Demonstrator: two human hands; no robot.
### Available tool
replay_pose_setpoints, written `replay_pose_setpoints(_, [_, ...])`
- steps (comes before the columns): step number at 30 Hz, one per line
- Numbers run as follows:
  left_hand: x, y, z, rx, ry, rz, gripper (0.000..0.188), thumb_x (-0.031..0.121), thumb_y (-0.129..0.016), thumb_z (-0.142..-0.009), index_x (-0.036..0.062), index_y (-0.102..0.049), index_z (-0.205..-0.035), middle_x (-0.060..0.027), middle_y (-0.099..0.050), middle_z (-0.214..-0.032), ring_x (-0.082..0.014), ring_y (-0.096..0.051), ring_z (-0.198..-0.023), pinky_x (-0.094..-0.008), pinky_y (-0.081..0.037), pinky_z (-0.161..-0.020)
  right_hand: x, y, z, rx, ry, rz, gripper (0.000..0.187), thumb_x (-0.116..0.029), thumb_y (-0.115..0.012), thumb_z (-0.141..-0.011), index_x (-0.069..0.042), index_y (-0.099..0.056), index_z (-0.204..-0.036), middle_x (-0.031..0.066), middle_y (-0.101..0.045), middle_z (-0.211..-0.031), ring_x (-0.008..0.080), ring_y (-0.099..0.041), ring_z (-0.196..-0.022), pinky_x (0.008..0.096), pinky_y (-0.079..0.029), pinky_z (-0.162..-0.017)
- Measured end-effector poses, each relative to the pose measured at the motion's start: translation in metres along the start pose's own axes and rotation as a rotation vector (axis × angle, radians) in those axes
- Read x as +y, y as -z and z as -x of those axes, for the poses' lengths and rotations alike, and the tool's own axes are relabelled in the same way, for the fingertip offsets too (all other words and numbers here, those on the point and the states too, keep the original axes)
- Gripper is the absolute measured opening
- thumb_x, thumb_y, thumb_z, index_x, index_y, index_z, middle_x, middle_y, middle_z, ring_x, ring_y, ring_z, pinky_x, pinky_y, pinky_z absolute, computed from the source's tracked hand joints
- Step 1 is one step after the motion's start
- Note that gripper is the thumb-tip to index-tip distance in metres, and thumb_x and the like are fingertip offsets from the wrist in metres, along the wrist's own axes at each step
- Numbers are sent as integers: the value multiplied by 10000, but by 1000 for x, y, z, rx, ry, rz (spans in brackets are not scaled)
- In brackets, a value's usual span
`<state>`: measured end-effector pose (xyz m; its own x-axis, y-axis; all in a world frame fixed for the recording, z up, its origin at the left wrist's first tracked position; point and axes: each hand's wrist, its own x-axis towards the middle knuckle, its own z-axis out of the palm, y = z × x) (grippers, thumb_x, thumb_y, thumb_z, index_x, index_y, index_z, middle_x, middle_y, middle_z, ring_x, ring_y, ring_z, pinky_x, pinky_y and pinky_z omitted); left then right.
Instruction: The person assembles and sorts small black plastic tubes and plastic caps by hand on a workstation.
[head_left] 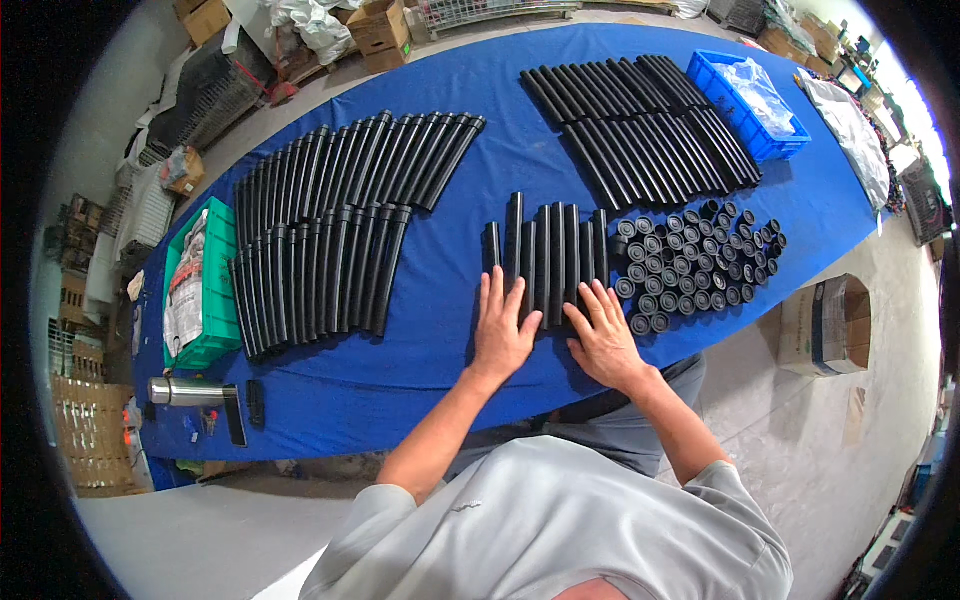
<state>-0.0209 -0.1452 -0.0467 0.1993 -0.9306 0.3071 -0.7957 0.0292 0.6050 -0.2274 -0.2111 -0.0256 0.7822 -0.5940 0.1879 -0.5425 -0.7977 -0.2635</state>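
Note:
In front of me a short row of black tubes (pixel 543 255) lies on a blue cloth-covered table, their far ends uneven. My left hand (pixel 503 330) lies flat, fingers spread, over the near ends of the tubes on the left side of the row. Fingers also outstretched, my right hand (pixel 607 345) rests at the near right end of the same row. Neither hand is closed round a tube. Beside the right hand stand many round black caps (pixel 690 262) with ringed faces, grouped closely together.
Two rows of black tubes with collared ends (pixel 350 190) lie left; more plain tubes (pixel 640 130) lie far right beside a blue crate (pixel 755 110) holding clear plastic. A green crate (pixel 215 290), steel flask (pixel 185 392) and phone-like black object (pixel 236 415) occupy the left end. A carton (pixel 825 325) stands on the floor.

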Motion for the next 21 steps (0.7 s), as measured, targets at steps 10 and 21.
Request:
replay_pose_setpoints(10, [-9,8,9,73,7,111,554,278,-671,-915,-3,-524,-1368,-296,-368,-1506,-471,-327,-1409,-503,-284,-1163,6,5,10,41,77,-27,642,-264,-723,-845,-26,-484,-1391,236,-368,-1515,385,-321,-1435,503,-246,-1190])
replay_pose_setpoints(21, [-25,27,-1,153,66,-5,434,120,-689,-816,57,-641,-1243,-209,-615,-1239,-379,-580,-1129,-444,-452,-998,-44,14,37,236,98,-228,454,-125,-758,-786,-23,-589,-1194,181,-558,-1314,368,-497,-1295,521,-356,-1131])
